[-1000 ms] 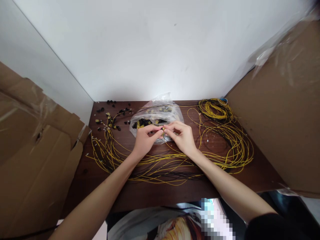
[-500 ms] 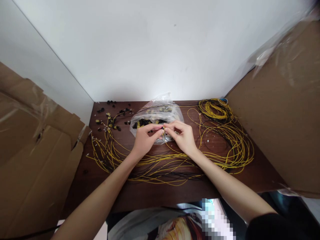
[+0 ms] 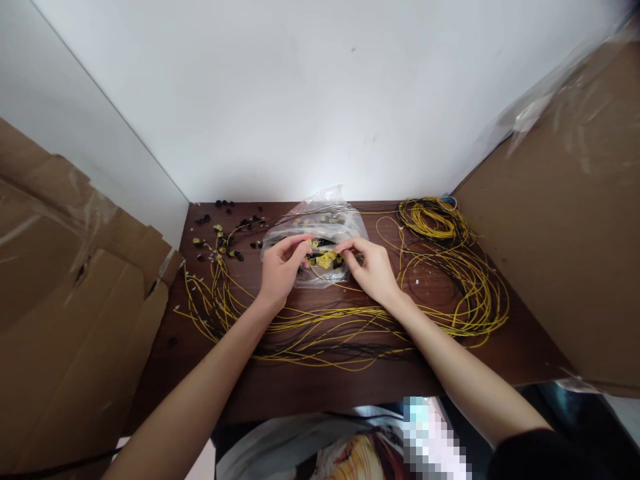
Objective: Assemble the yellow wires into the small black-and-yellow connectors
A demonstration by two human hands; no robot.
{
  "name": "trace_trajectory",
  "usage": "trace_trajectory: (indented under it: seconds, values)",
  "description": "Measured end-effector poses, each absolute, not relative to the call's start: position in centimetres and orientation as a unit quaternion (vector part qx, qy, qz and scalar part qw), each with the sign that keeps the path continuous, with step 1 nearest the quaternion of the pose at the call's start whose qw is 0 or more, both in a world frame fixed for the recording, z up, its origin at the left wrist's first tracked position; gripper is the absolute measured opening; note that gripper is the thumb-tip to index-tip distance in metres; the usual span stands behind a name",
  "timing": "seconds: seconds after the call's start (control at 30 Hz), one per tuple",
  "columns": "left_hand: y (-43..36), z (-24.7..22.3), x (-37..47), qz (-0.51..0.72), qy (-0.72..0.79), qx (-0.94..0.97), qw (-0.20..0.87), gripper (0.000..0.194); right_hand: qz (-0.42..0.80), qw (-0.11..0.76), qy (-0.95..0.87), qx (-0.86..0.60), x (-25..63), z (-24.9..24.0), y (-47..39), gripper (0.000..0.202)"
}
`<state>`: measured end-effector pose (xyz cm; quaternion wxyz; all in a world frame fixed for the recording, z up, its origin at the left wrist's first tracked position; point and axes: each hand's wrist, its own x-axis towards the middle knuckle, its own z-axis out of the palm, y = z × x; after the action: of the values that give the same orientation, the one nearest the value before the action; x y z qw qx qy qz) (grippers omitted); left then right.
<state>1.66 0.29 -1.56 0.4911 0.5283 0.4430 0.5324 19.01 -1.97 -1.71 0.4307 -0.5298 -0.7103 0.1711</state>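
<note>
- Desk (image 3: 295, 390), dark brown; carries everything handled.
- Left hand (image 3: 279, 270), over the desk's middle, at the front of the bag; thumb and forefinger drawn together on a thin yellow wire (image 3: 325, 279), which trails rightward from them; any small part at its tip is hidden from me.
- Right hand (image 3: 374, 270), apart from the left, at the bag's right side; fingers narrow; whether they grip anything, I cannot tell.
- Clear plastic bag (image 3: 329, 199), toward the far edge, midway along; yellow and black pieces (image 3: 327, 259) show between the hands.
- Bundle of yellow and black wires (image 3: 325, 317), spread from left edge to right, passing below the hands.
- Coil of like wire (image 3: 433, 223), far right corner.
- Loose black pieces (image 3: 204, 219), scattered in the far left corner, several yellow ones nearby.
- Cardboard (image 3: 560, 233), standing along the right edge; more cardboard along the left.
- White wall (image 3: 320, 100), behind the far edge.
</note>
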Motion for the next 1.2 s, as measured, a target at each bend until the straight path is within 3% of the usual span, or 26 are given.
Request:
trace_trajectory:
  seconds: [0.23,0.5,1.2]
  values:
    - [0.22,-1.55,1.7,0.526,0.436,0.554,0.475,0.021,0.107,0.332,-0.776,-0.526,19.27,-2.35,-1.79,0.021]
    - [-0.16,-1.47,1.91,0.497,0.432,0.583,0.476,0.02,0.085,0.285,-0.8,-0.521,19.33,-1.95,-1.91,0.017]
    - [0.64,-1.95,1.16,0.513,0.449,0.6,0.419,0.021,0.113,0.274,-0.803,-0.517,19.75,-2.17,-1.72,0.02]
